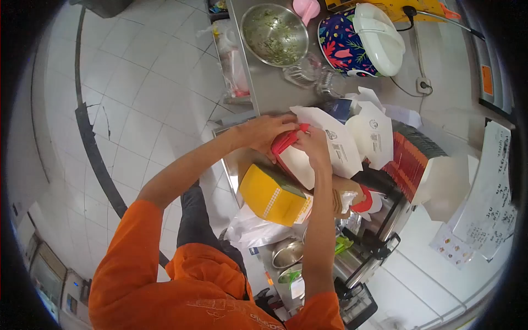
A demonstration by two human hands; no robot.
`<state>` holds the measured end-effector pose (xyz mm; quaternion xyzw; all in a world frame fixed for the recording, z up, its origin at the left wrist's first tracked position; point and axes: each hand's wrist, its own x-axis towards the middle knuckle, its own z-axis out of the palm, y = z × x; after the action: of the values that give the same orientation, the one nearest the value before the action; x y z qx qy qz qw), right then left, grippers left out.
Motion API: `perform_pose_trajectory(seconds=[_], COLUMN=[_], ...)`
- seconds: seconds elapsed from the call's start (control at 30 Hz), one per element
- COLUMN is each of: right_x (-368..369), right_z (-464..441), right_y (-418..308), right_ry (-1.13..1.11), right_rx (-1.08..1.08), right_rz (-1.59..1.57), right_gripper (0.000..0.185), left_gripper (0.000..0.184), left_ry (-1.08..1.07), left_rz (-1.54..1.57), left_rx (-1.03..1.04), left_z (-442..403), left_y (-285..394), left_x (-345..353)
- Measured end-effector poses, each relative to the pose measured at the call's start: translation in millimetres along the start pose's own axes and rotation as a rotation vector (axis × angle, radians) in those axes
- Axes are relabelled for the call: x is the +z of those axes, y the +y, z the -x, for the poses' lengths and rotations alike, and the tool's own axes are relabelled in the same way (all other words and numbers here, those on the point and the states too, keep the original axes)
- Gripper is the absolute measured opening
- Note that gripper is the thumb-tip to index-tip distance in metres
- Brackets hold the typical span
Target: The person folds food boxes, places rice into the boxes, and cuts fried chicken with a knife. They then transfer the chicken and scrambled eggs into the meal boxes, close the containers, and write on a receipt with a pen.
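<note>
A red-and-white cardboard takeaway box [297,166] stands with its lid flap [340,144] raised, the white inner side carrying small dark print. My left hand [265,133] is closed around the box's red edge, thumb and fingers on either side. My right hand [313,145] grips the same red side close by, fingertips pinching a folded flap; the exact fold is partly hidden by the fingers. Just below the takeaway box, on my side, sits a yellow carton [270,193]. Behind it stands another white open box [373,136].
Several flattened red-and-black boxes [406,165] are stacked on the right. A steel bowl [274,35] with green residue, a pink scoop [306,9] and a patterned tub with white lid [352,43] stand on the metal counter [268,88]. Steel pots [287,253] sit near my right arm.
</note>
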<state>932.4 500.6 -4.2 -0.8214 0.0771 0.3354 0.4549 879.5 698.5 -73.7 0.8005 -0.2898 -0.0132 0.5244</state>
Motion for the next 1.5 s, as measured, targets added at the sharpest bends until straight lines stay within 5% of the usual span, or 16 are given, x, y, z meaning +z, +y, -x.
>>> perform_pose_trajectory(seconds=[0.2,0.3,0.47,0.53,0.6,0.67,0.77,0.83,0.87,0.93,1.03,1.2,1.3,1.5], right_x=[-7,-4,-11,-24,-23,-14,-6,-31,-37,-40,-28,-42,-39,-33], right_z=[23,45,153,200,242,291,365,408,427,472,554,701,790,962], right_y=[18,32,-74,-93,-95,-96,-73,-16,6,40,86,201,272,405], right_ry=[0.326,0.453,0.683,0.741,0.794,0.798,0.711,0.895,0.955,0.948,0.698,0.877,0.838,1.393], right_rx=[-0.184,-0.321,-0.253,-0.284,-0.284,-0.234,-0.414,-0.585,-0.625,-0.617,-0.534,-0.663,-0.574,-0.338], right_rz=[0.456,0.259,-0.122,0.027,-0.047,-0.117,-0.355,0.367,0.444,0.274,-0.458,0.171,0.019,-0.162], right_gripper=[0.031,0.020,0.025,0.027,0.025,0.023,0.028,0.030,0.030,0.029,0.023,0.020,0.024,0.019], left_gripper=[0.105,0.101,0.095,0.089,0.079,0.068,0.058,0.051,0.050,0.047,0.052,0.057,0.063,0.087], left_ry=[0.090,0.091,0.235,0.085,0.338,0.332,0.248,0.240,0.226,0.187,0.056,-0.079,-0.107,-0.192], left_rz=[0.029,0.011,-0.027,-0.086,-0.048,-0.171,-0.279,-0.132,-0.099,0.021,-0.230,-0.154,-0.069,0.076], left_rx=[0.002,-0.003,0.044,-0.132,0.050,0.412,0.654,0.663,0.688,0.793,0.767,0.772,0.819,0.889], left_z=[-3,-4,1,6,1,-12,-22,-13,-6,7,41,109,145,162], left_y=[-11,-14,7,61,164,240,297,333,354,389,459,564,595,668], left_x=[16,24,4,-23,-64,-72,-24,3,14,46,111,253,335,490])
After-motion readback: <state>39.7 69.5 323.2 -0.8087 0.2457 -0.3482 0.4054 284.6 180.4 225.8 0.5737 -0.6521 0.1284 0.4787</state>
